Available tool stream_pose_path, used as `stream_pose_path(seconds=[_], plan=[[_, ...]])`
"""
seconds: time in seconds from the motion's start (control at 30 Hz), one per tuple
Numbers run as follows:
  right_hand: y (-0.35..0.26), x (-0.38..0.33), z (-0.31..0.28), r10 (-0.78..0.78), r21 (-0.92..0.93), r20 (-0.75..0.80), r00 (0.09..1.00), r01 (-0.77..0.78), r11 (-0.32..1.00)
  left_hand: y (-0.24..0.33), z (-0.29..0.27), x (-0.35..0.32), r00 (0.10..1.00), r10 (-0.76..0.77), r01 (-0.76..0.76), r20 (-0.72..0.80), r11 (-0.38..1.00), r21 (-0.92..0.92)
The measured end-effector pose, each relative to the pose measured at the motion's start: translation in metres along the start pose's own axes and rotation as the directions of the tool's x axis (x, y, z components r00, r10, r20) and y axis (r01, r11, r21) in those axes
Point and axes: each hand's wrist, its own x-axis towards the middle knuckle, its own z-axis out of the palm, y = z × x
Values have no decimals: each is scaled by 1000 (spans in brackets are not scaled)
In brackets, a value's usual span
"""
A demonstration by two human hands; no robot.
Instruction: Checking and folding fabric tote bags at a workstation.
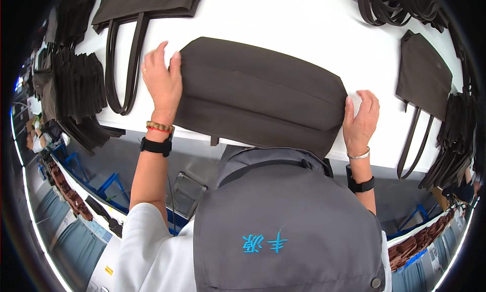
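Left hand (163, 83) is sitting at the left end of a dark bag (258, 84), which is lying on the white bench (304, 28) between both hands. Squaring it well is probably meaning guiding both ends evenly, seams running straight, no puckering. Right hand (362, 122) is flanking the right end. Poses: left fingers are pointing forward, thumb lying by the edge; right fingers are curving loosely, thumb lying by the corner. Both grips are gaping, neither clasping fabric.

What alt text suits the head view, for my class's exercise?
A person's left hand and right hand frame opposite ends of a dark brown fabric bag on a white table; long-handled tote bags lie nearby.
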Motion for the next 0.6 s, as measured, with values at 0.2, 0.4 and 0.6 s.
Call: stream_pose_path(seconds=[0.2, 0.4, 0.6], plan=[[-86, 29, 1, -256, 167, 194, 947, 226, 960, 81, -7, 11, 884, 359, -344, 299, 933, -101], [-15, -9, 18, -91, -48, 310, 946, 112, 993, 25, 20, -14, 842, 294, -234, 452, 954, -185], [5, -29, -10, -95, -60, 313, 945, 119, 991, 21, -16, -19, 666, 547, -369, 507, 833, -413]])
